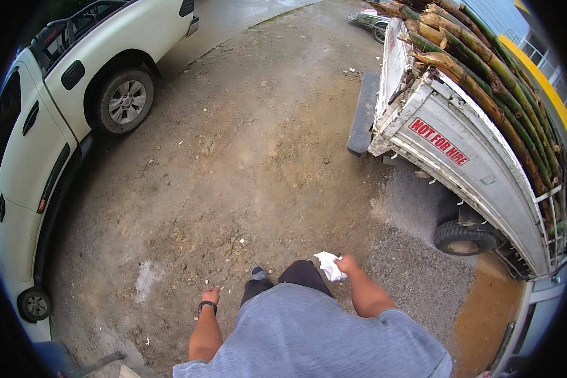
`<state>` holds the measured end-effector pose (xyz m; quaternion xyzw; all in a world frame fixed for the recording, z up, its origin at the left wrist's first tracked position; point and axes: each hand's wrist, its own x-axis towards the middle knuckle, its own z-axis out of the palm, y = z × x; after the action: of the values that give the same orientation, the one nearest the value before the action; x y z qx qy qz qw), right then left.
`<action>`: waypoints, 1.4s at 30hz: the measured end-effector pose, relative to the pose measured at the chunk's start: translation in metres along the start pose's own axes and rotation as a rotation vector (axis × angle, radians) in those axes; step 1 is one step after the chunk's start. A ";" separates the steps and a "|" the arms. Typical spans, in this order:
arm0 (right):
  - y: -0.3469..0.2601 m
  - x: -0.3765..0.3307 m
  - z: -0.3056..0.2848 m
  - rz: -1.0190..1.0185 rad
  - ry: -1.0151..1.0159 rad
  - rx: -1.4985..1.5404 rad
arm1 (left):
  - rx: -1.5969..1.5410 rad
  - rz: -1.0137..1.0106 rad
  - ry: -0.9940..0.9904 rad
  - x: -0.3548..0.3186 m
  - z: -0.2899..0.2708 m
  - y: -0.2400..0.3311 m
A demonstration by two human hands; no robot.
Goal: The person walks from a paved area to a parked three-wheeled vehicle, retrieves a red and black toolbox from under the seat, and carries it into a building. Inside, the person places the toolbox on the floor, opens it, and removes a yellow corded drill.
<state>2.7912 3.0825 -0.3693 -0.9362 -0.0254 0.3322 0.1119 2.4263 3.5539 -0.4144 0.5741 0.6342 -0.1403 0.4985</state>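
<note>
My right hand [346,264] is closed on one end of a crumpled white sheet [328,266]. Whether it is paper, cloth or thin plastic I cannot tell. The sheet hangs beside my right thigh, over the dirt. On the other side, my left hand [211,295] hangs low with its fingers curled in. Anything it may hold is too small to make out. A dark watch [206,306] circles that wrist. Below me show my dark trousers [304,276] and one grey shoe [259,273].
To the left stands a pale pickup truck [28,157]. A white flatbed truck [485,173] loaded with bamboo poles [485,69] is at the right, its grey rear bumper [363,113] sticking out. Uneven dirt ground [246,164] lies between them, with gravel [416,283] and a brown puddle [488,309] near the flatbed.
</note>
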 end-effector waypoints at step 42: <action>-0.479 1.133 -0.656 0.597 0.369 0.473 | 0.008 0.590 -0.267 0.666 0.299 1.705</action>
<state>4.0969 3.5606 -0.4643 -0.8947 0.3444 0.1735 0.2253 4.1511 4.2356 -0.4089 0.7118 0.3690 -0.0663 0.5940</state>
